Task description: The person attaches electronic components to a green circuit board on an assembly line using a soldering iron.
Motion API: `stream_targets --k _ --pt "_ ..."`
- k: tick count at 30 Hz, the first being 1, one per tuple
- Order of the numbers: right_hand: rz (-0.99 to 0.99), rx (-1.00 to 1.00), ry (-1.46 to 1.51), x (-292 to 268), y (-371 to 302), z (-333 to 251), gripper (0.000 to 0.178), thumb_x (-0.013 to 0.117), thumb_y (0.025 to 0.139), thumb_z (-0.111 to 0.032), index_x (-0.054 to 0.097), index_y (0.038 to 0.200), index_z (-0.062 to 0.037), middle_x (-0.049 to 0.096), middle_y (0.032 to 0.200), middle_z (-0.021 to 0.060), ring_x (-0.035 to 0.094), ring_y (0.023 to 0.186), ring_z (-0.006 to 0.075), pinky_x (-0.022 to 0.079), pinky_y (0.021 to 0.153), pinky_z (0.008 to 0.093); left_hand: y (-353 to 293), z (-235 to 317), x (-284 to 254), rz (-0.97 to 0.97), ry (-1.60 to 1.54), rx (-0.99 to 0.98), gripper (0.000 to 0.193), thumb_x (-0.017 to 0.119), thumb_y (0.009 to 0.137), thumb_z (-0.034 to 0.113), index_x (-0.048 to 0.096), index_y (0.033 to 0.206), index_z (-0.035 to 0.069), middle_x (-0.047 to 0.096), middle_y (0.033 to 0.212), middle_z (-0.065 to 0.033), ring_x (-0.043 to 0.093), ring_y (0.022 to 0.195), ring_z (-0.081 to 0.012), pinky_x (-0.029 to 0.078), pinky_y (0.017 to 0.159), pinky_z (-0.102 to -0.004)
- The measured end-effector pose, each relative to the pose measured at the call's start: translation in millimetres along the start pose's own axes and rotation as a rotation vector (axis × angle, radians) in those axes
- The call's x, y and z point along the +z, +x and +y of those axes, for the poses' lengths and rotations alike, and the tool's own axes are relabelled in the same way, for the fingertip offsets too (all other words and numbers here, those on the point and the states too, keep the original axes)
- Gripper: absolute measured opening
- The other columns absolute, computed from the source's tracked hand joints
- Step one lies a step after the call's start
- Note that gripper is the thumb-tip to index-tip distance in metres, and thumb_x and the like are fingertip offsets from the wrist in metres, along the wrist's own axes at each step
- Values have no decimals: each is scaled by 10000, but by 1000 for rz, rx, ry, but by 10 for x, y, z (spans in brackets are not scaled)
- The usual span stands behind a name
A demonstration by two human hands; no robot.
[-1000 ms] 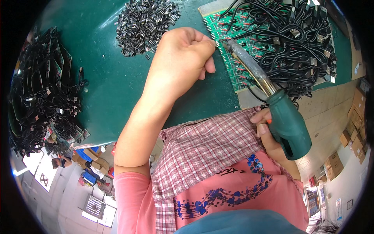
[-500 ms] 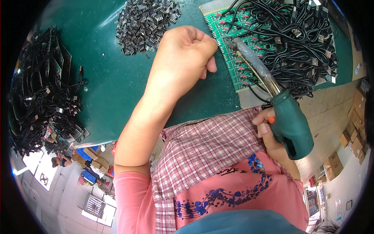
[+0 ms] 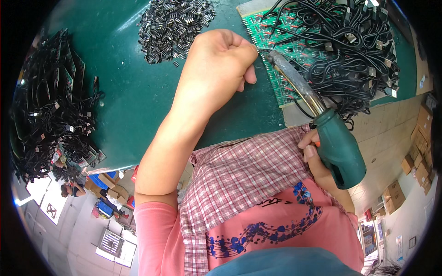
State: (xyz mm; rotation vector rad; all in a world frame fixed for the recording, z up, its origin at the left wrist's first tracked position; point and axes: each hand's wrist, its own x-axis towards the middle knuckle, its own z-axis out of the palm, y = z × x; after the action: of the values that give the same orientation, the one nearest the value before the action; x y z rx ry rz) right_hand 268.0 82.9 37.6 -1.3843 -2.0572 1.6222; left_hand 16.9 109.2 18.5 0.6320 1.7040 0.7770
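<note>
My left hand (image 3: 223, 60) is closed in a pinch at the left edge of the green circuit boards (image 3: 277, 83); whatever its fingertips hold is hidden. My right hand (image 3: 315, 152) is wrapped round the handle of a green pistol-shaped soldering gun (image 3: 340, 149) with a long metal barrel. An orange trigger shows beside my fingers. The barrel slants up and left across the boards, its end close to my left fingertips. Black USB cables (image 3: 345, 69) lie bundled over the boards' right side. Beyond my left wrist is a heap of small black connectors with metal pins (image 3: 172, 27).
Both boards and connectors rest on a green tabletop (image 3: 129, 106). On the left stands a dense stack of boards with black cables (image 3: 55, 110). Cardboard boxes (image 3: 394, 195) stand on the floor at the right. Another person (image 3: 73, 189) is far off at lower left.
The soldering gun has shifted slightly left, and its barrel end sits nearer my left fingertips. My left hand has barely moved.
</note>
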Motion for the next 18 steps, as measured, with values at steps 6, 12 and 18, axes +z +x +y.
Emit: stream_targets --k 6,12,18 --pt "-81 -88 56 -35 33 -31 136 569 849 18 528 972 -22 603 844 73 505 619 82 443 585 221 -3 0 10 6 -5 -4 158 601 834 151 608 808 -5 578 563 -30 445 421 -53 329 403 -193" --pt "-100 -96 -70 -1 -13 36 95 569 865 -6 511 939 -21 602 842 76 513 608 86 443 582 219 -29 -9 -14 9 -9 -1 159 602 834 149 616 824 -9 589 578 -36 452 432 -55 338 411 -195" --pt "-138 -102 -127 -59 18 -24 182 552 872 7 434 1002 -40 602 847 107 512 604 91 449 568 221 -244 -47 -269 234 141 160 176 568 899 137 643 961 -9 610 655 -26 511 537 -60 377 474 -196"
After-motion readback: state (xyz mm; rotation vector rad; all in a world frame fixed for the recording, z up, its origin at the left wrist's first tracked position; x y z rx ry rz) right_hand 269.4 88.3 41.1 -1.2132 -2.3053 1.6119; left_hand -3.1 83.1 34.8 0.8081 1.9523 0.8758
